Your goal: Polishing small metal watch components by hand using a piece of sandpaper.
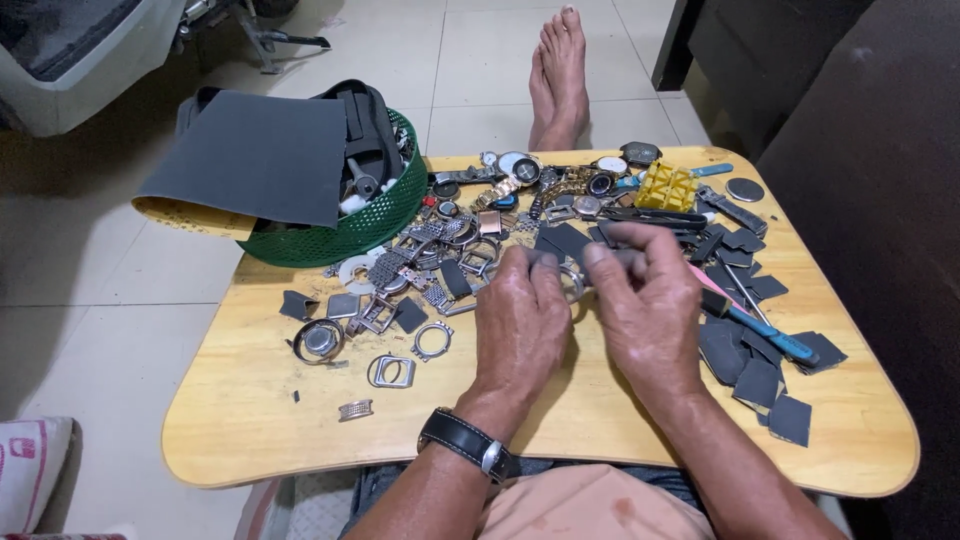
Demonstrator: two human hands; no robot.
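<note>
My left hand (520, 325) and my right hand (645, 305) meet over the middle of a small wooden lap table (250, 420). Between the fingertips sits a round metal watch case (572, 283), gripped by my left hand. My right hand pinches a small grey piece of sandpaper (625, 238) against it. A black strap wristwatch (470, 443) is on my left wrist. Most of the watch case is hidden by my fingers.
Several watch cases, bezels and bracelet links (420, 280) litter the table's left and back. A green basket (370, 225) with a grey sandpaper sheet (250, 155) stands back left. Sandpaper scraps (760, 375), a blue-handled tool (770, 335) and a yellow block (667, 186) lie right. My bare feet (560, 75) rest beyond.
</note>
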